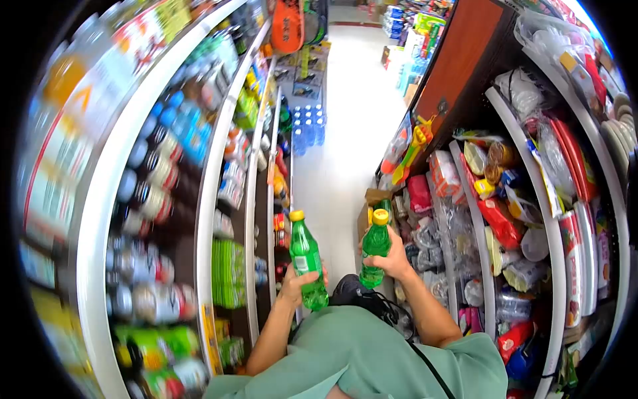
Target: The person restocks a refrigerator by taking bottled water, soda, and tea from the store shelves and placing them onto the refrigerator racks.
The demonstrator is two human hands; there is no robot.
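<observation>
Two green plastic soda bottles with yellow caps are in my hands, in front of my body. My left hand (292,287) is wrapped round the lower part of one green bottle (304,243), which leans a little to the left and shows a pale label patch. Round the middle of the other green bottle (376,241) my right hand (397,258) is closed, and that bottle stands nearly upright. The two bottles are apart from each other. Some fingers of both hands are hidden behind the bottles.
Drink shelves (206,153) run along my left, blurred in places. Shelves of packaged goods (505,213) line my right, beside a brown wooden panel (458,56). Packs of water bottles (309,126) stand on the aisle floor (352,86) ahead. A cardboard box (364,216) sits low at right.
</observation>
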